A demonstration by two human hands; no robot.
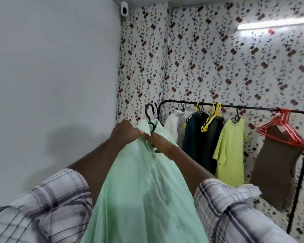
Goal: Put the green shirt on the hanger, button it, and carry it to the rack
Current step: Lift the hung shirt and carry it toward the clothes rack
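At frame centre, left hand [125,132]: clenched on collar fabric of the green shirt [144,190]. Right hand [161,142]: touching the left, fingers pinching the shirt front just below the collar. Shirt: draped on a black hanger [147,117], hook upright above both hands, held in the air just off the left end of the rack [258,107]. Rack rail carries: white garment [174,123], dark garments [195,137], lime T-shirt [230,151], brown garment [274,163], yellow hangers [212,116], red hangers [284,125].
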